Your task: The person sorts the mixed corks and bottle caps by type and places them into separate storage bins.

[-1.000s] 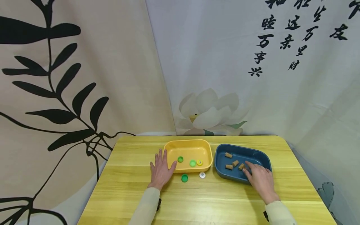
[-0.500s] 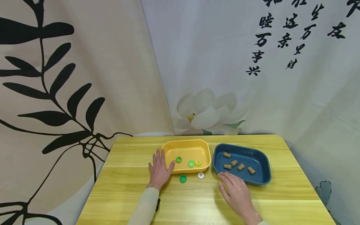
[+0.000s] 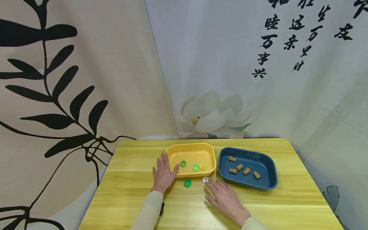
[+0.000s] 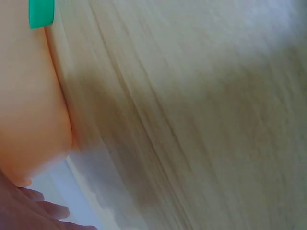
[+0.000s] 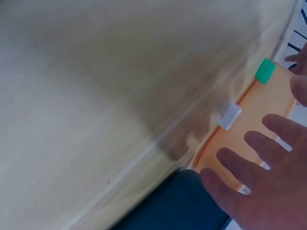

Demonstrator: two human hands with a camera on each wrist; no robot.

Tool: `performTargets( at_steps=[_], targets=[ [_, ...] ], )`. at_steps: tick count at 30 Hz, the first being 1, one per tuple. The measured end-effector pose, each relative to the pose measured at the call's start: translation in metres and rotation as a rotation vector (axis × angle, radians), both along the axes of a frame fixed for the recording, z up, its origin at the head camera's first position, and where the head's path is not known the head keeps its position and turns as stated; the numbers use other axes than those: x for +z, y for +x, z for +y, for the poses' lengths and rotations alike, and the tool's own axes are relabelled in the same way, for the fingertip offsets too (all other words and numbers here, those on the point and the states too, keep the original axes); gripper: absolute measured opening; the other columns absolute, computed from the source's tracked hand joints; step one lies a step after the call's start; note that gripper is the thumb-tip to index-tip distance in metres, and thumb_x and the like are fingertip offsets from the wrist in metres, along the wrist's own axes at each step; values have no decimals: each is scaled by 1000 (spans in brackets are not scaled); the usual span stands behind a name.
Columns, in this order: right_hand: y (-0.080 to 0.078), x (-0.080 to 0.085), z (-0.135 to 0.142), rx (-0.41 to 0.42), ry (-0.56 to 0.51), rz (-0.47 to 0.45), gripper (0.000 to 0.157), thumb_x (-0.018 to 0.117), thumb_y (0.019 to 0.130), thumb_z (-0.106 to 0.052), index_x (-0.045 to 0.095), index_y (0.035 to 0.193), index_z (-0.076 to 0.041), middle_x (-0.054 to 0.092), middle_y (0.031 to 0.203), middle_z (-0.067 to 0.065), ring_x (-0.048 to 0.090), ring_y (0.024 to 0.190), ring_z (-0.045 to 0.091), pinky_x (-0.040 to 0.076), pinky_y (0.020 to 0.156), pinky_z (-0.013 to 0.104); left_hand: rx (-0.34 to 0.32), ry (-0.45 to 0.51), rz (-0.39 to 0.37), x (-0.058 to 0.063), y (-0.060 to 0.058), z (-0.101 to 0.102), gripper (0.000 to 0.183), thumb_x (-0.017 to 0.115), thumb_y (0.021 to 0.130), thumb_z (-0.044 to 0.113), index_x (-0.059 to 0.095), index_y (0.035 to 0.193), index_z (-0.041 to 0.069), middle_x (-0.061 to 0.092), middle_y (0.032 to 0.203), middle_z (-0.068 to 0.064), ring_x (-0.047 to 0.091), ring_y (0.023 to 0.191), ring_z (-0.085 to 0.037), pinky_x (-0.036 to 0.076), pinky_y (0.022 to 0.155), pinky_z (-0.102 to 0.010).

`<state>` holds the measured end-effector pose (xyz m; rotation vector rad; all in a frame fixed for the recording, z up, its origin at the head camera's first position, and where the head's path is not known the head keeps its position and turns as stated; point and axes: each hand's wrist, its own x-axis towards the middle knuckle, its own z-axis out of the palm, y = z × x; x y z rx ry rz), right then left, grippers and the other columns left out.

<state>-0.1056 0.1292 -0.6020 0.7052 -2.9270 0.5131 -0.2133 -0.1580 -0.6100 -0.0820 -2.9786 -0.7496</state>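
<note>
My left hand lies with straight, spread fingers against the left side of the yellow tray. Inside that tray are a green cap, a light green cap and a yellow cap. A darker green cap and a white cap lie on the table just in front of it. Reaching toward the white cap, my right hand has its fingertips close by. Its fingers look extended and hold nothing in the right wrist view, where the white cap stands apart from them.
To the right of the yellow tray stands a blue tray with several corks in it. Both trays sit on a wooden table, with a printed curtain hanging behind its far edge.
My right hand has let go of a cork at the right of the blue tray, then moved left and out to the white cap. The left hand stays in place.
</note>
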Motion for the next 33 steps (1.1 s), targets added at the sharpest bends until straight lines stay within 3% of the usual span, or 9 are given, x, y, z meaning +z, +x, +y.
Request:
performTargets(
  at_steps=[6,10,19,23,28,33],
  targets=[
    [-7,-3,-7,14,15,-121,58,61,103,-46,55,151,-15,46,160,10,47,139,46,42,104,70,-2,9,-4,-2,-1,0,94,44,103,64,14,165,1,10,172,-18,17,154,-47,19,112,-79],
    [-8,-4,-9,14,23,-146,59,61,102,-46,55,151,-14,47,159,11,48,139,47,43,101,72,0,14,-4,-3,-2,1,93,45,103,62,13,165,1,10,172,-18,18,154,-46,20,112,-78],
    [-1,-5,-7,-6,33,29,43,67,100,-44,71,132,-16,70,131,6,60,128,36,47,103,63,4,32,-14,-1,-1,1,93,47,103,60,12,165,2,11,172,-18,17,154,-46,20,113,-78],
    [-2,-5,-6,-35,15,86,45,74,95,-43,71,130,-14,69,128,9,61,125,38,48,100,62,5,29,-8,-1,-1,0,93,47,103,60,12,165,1,11,172,-17,19,154,-46,21,113,-77],
    [-4,-8,-6,-78,56,87,53,80,89,-44,67,131,-14,66,128,12,58,125,44,50,93,64,3,15,-4,-2,-1,0,93,46,103,61,13,165,1,11,172,-17,20,154,-46,22,113,-77],
    [-6,-12,-8,-86,99,112,49,86,85,-36,70,127,-16,66,114,7,60,120,38,51,90,61,7,26,-4,-3,-1,0,92,47,103,60,14,165,0,12,172,-18,20,154,-46,21,112,-78]
  ],
)
